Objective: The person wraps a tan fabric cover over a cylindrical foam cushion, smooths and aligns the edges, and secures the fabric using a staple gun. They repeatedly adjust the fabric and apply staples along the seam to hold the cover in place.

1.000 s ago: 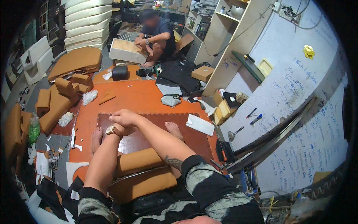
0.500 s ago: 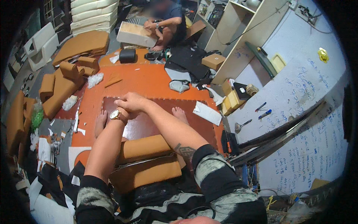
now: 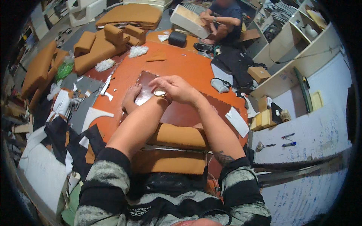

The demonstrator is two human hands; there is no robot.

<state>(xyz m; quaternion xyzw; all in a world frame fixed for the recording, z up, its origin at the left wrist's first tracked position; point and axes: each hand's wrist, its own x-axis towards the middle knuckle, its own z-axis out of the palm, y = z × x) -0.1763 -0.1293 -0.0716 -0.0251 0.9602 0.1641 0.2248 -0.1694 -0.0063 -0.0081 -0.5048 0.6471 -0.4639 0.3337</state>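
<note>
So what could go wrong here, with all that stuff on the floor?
The bare foot might slip on the loose white scraps if it steps that way. The tan padded piece could shift, since neither hand seems to be holding it. And the right hand is so close to the wristwatch that it might knock it.

The person wears a black short-sleeved shirt (image 3: 169, 201) with mottled pale-grey bands, a white print (image 3: 138, 213) on its chest, and a gold-coloured watch (image 3: 160, 93) (left wrist), with a dark tattoo (image 3: 223, 157) on the right forearm.
</note>
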